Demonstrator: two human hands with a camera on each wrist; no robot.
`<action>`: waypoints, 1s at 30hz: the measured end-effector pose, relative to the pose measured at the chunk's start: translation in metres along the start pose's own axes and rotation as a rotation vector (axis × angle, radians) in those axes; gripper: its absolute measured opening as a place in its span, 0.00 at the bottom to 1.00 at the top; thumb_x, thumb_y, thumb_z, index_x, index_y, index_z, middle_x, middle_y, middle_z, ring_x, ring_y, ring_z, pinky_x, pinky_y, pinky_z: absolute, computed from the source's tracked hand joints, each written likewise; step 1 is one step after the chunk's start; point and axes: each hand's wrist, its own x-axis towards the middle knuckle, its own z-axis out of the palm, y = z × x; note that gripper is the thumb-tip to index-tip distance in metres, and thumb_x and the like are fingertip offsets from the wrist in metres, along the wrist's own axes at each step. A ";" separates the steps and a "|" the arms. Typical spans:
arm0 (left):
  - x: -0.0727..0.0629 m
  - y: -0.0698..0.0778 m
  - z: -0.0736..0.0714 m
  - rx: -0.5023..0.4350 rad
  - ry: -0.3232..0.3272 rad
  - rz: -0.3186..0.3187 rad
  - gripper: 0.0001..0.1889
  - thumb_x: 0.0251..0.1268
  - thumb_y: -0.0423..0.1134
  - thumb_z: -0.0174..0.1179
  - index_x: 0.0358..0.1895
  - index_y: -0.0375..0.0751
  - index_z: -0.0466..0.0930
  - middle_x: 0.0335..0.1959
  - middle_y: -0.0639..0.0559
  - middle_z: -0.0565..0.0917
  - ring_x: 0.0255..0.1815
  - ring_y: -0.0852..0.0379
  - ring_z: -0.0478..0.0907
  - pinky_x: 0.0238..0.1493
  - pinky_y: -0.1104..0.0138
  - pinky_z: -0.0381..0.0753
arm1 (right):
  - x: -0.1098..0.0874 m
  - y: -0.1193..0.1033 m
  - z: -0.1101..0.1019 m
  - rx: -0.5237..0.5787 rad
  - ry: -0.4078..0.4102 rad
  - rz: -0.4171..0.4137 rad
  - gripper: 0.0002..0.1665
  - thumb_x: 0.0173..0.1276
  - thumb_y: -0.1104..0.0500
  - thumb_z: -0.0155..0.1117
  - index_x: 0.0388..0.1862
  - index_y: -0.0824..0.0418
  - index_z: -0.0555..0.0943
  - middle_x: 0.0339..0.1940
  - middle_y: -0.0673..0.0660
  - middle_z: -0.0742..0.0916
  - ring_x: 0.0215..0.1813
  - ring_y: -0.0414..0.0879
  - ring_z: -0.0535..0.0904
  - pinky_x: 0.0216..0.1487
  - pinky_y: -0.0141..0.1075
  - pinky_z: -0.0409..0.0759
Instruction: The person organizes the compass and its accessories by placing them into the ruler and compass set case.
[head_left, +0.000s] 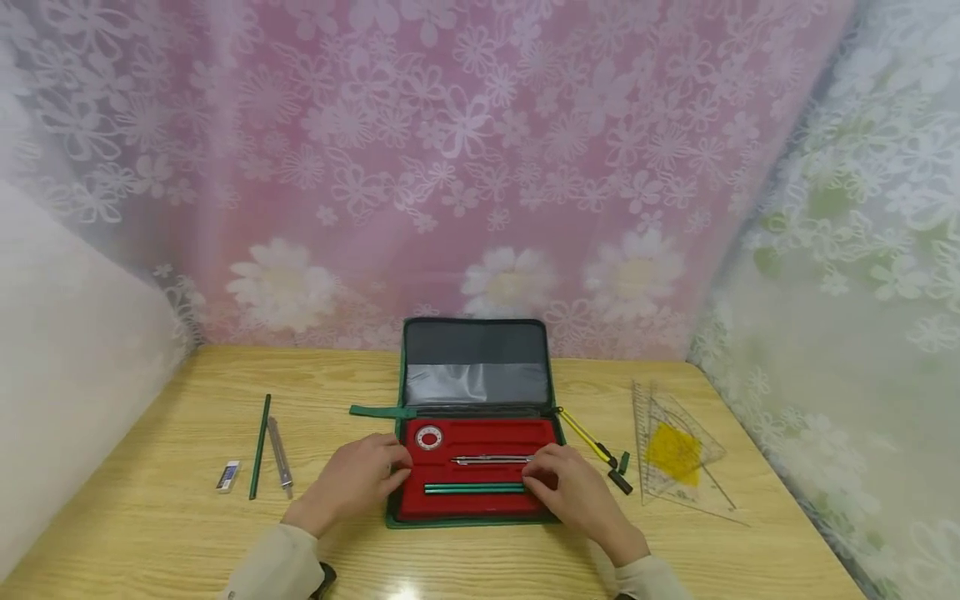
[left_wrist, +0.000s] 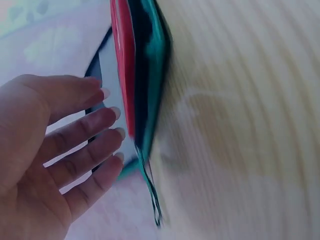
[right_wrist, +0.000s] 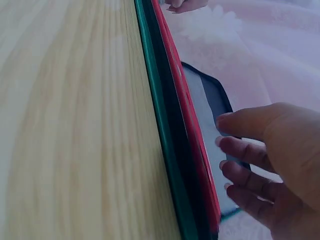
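Note:
An unfolded green zip case (head_left: pixel 480 523) lies on the table, its dark lid (head_left: pixel 477 343) standing up behind a red tray (head_left: pixel 487 508). In the tray sit a round white disc (head_left: pixel 430 437) with a red centre, a slim metal drawing instrument (head_left: pixel 487 459) and two green pencils (head_left: pixel 472 488). My left hand (head_left: pixel 360 477) is over the tray's left edge, with loosely bent fingers (left_wrist: pixel 100 120) and nothing in them. My right hand (head_left: pixel 577 492) hovers at the tray's right side, overlapping the pencils' ends in the head view. Its fingers (right_wrist: pixel 250 150) are apart and hold nothing.
Left of the case lie an eraser (head_left: pixel 228 477), another green pencil (head_left: pixel 260 446) and a metal compass (head_left: pixel 280 457). On the right are a yellow cutter-like tool (head_left: pixel 587 434), a small dark green piece (head_left: pixel 624 462) and clear set squares (head_left: pixel 675 492) with a yellow patch. Floral curtains surround the table.

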 end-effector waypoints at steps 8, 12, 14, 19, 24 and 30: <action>-0.036 -0.042 -0.021 0.055 0.040 -0.088 0.07 0.58 0.30 0.65 0.37 0.46 0.84 0.35 0.59 0.79 0.37 0.57 0.78 0.27 0.71 0.76 | 0.020 -0.020 0.019 0.088 -0.016 -0.051 0.06 0.64 0.58 0.68 0.40 0.52 0.84 0.45 0.43 0.80 0.48 0.38 0.76 0.48 0.39 0.78; -0.053 -0.068 -0.035 0.124 0.047 -0.077 0.11 0.55 0.24 0.62 0.37 0.45 0.84 0.37 0.57 0.79 0.37 0.55 0.76 0.30 0.68 0.76 | 0.026 -0.031 0.026 0.115 -0.050 -0.062 0.07 0.65 0.58 0.67 0.41 0.54 0.85 0.48 0.44 0.80 0.51 0.39 0.75 0.50 0.39 0.78; -0.060 -0.080 -0.042 0.178 0.041 -0.067 0.13 0.53 0.23 0.62 0.36 0.46 0.84 0.37 0.56 0.79 0.37 0.54 0.75 0.34 0.63 0.77 | 0.030 -0.036 0.028 0.134 -0.071 -0.077 0.07 0.66 0.58 0.66 0.42 0.54 0.85 0.49 0.44 0.80 0.51 0.40 0.74 0.51 0.38 0.77; -0.069 -0.099 -0.054 0.189 -0.087 -0.045 0.18 0.47 0.20 0.67 0.36 0.48 0.83 0.38 0.57 0.78 0.42 0.52 0.76 0.39 0.60 0.79 | 0.033 -0.046 0.031 0.219 -0.128 -0.101 0.07 0.69 0.58 0.63 0.43 0.56 0.84 0.51 0.48 0.80 0.53 0.42 0.74 0.53 0.39 0.77; -0.075 -0.106 -0.054 0.216 -0.160 0.007 0.19 0.43 0.22 0.72 0.37 0.48 0.81 0.37 0.57 0.77 0.39 0.53 0.76 0.35 0.63 0.80 | 0.032 -0.047 0.033 0.245 -0.146 -0.105 0.08 0.70 0.58 0.61 0.44 0.55 0.84 0.51 0.49 0.80 0.53 0.42 0.75 0.53 0.39 0.77; -0.070 -0.116 -0.050 0.363 -0.089 0.124 0.16 0.44 0.25 0.73 0.30 0.49 0.78 0.29 0.61 0.74 0.32 0.58 0.74 0.32 0.64 0.78 | 0.027 -0.043 0.032 0.232 -0.134 -0.080 0.07 0.70 0.56 0.61 0.43 0.53 0.84 0.50 0.46 0.80 0.52 0.41 0.75 0.53 0.39 0.76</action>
